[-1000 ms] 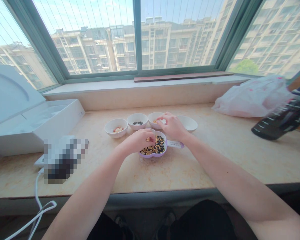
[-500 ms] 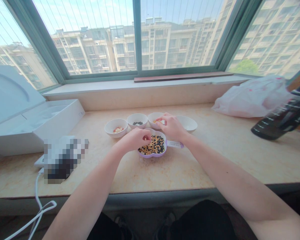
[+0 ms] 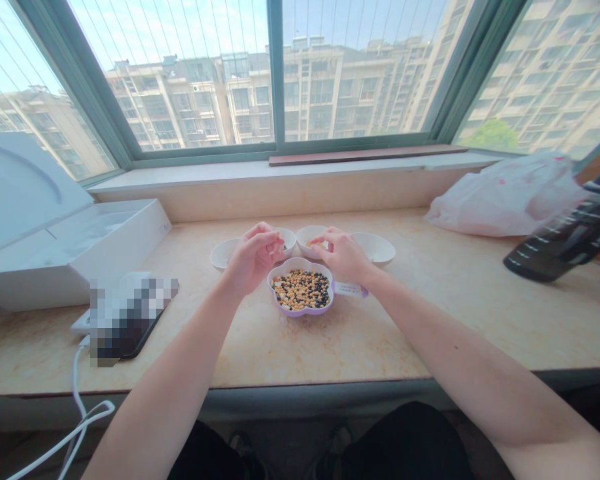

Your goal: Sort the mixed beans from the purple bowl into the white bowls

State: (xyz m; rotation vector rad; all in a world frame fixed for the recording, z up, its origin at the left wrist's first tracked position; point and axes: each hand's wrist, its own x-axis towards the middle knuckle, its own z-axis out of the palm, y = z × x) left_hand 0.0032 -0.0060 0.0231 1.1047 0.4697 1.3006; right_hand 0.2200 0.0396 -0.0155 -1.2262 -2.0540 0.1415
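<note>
My left hand [image 3: 257, 257] is raised over the left bowls, thumb and fingertips pinched together. Anything between them is too small to name. It partly covers the leftmost white bowl [image 3: 221, 253] and the second white bowl [image 3: 291, 239], which has dark beans in it. My right hand [image 3: 345, 255] hangs over the third white bowl [image 3: 305, 235], fingers curled with their tips at yellowish beans; what they pinch is unclear. Between my forearms sits a purple-rimmed, flower-shaped dish [image 3: 305, 312] with mixed yellow and black beans and a few pale pieces.
A fourth white bowl [image 3: 380, 247] stands behind my right wrist. An open white box [image 3: 125, 233] and a pixelated phone [image 3: 135, 327] with a white cable [image 3: 77, 373] lie left. A plastic bag [image 3: 500, 193] and a dark bottle [image 3: 550, 240] are at the right.
My left hand has lifted from the flower-shaped dish and moved up and left, uncovering the dish and covering part of the left bowls. My right hand has hardly moved.
</note>
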